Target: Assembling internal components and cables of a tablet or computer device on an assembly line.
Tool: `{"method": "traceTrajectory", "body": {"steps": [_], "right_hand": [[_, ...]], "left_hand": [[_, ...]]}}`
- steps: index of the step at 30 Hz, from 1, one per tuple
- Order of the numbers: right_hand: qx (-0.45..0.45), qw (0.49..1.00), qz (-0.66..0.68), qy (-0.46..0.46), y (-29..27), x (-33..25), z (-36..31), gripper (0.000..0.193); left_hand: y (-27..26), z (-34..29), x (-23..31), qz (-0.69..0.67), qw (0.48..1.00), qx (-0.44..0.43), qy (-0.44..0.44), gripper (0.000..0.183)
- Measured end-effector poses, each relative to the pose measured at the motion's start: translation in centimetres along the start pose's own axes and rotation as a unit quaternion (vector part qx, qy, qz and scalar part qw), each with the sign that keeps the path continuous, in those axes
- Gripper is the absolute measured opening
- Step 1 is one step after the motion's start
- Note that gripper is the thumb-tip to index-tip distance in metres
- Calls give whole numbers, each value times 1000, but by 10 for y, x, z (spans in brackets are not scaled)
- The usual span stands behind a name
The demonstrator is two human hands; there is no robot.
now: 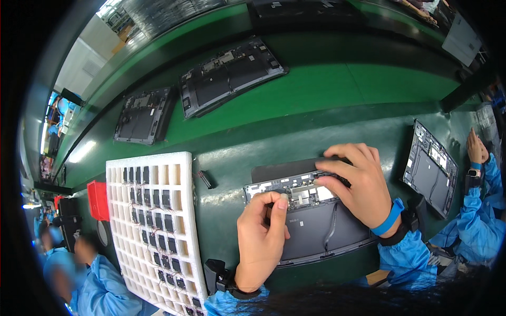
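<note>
In front of me lies an open laptop base [308, 231], its circuit boards and a flat cable showing. My left hand [263, 231] is over its left side, thumb and forefinger pinched together; whatever they hold is too small to make out. My right hand [361, 184] reaches over the far edge, thumb and forefinger closed about a small black part [319, 174] at the row of components. A thin dark sheet [279, 171] sticks out behind the base.
At left, a white foam tray [187, 210] holds several small black wired modules. A black piece [206, 179] lies beside it, a red bin [98, 200] behind. Other laptop bases rest at far left [232, 76], [143, 116] and right [431, 168]. Co-workers in blue sleeves [477, 221] sit both sides.
</note>
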State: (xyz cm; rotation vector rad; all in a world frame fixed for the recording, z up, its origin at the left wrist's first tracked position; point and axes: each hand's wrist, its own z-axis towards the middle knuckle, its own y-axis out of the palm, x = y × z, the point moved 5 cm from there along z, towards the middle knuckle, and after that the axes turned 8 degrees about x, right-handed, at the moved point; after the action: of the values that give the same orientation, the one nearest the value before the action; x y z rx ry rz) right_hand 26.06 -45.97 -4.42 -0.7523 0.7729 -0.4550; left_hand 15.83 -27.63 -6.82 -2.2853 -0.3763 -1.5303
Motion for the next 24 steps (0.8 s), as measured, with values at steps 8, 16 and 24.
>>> {"method": "traceTrajectory", "body": {"steps": [8, 16, 24], "right_hand": [[-9, 997, 54, -59, 3, -2, -3, 16], [-117, 986, 118, -4, 13, -9, -10, 15], [-116, 965, 224, 72, -4, 24, -18, 17]], "left_hand": [[-4, 5, -7, -59, 998, 21, 13, 23], [-9, 5, -8, 34, 990, 71, 113, 11], [-3, -12, 5, 39, 997, -2, 64, 7]]}}
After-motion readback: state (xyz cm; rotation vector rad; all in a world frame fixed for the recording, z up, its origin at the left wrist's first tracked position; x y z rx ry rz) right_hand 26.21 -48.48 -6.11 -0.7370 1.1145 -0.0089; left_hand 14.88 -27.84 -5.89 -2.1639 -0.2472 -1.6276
